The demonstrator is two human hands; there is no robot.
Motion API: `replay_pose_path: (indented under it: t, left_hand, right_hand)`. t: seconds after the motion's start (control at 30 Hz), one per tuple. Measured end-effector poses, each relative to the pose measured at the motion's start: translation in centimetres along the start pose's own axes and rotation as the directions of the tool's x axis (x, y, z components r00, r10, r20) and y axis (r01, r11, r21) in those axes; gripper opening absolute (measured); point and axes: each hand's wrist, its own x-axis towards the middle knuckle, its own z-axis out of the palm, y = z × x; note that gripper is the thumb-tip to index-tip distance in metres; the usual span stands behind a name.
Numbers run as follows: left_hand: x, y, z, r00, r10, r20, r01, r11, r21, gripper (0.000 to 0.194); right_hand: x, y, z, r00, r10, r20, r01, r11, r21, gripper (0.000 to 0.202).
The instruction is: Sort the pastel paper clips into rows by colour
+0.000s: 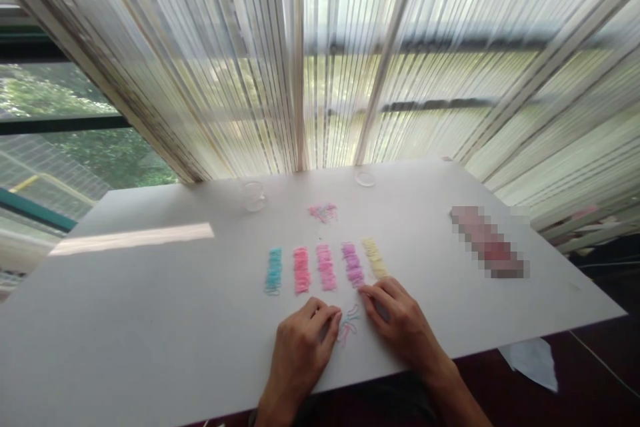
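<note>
Bands [349,325] in mixed colours lie loose on the desk [150,320], beside the left hand's [305,340] pinched fingertips. The right hand [403,317] pinches by the purple row [353,264]; whether either grips a band, one cannot tell. Fine fingertip handling seems under way, such thin strands calling for a light pinch. Beyond sits another pile [323,212]. No writing is legible.

Bare L hand [306,340] & bare R hand [400,313] both palm-down, apart, fingers bent, thumbs near index tips; forearms angled inward.
</note>
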Motion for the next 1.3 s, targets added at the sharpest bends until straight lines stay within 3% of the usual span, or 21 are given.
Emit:
replay_pose_path:
  t: [0.33, 0.53, 1.3]
  left_hand:
    - [-0.3, 0.2, -0.3, 0.999, 0.015, 0.035, -0.013, 0.997, -0.079, 0.018]
    - [-1.6, 0.5, -0.4, 0.999, 0.048, 0.025, -0.048, 0.999, -0.018, 0.006]
    - [-2.4, 0.2, 0.0, 0.995, 0.1, -0.008, -0.1, 0.994, 0.04, 0.019]
  right_hand:
    - [-0.1, 0.0, -0.6, 0.999, -0.032, 0.017, 0.03, 0.996, 0.088, 0.015]
    - [0.1, -0.2, -0.8, 0.996, -0.072, 0.046, 0.066, 0.99, 0.125, 0.016]
    - [0.0, -0.3, -0.8, 0.997, -0.029, 0.065, 0.017, 0.986, 0.167, 0.016]
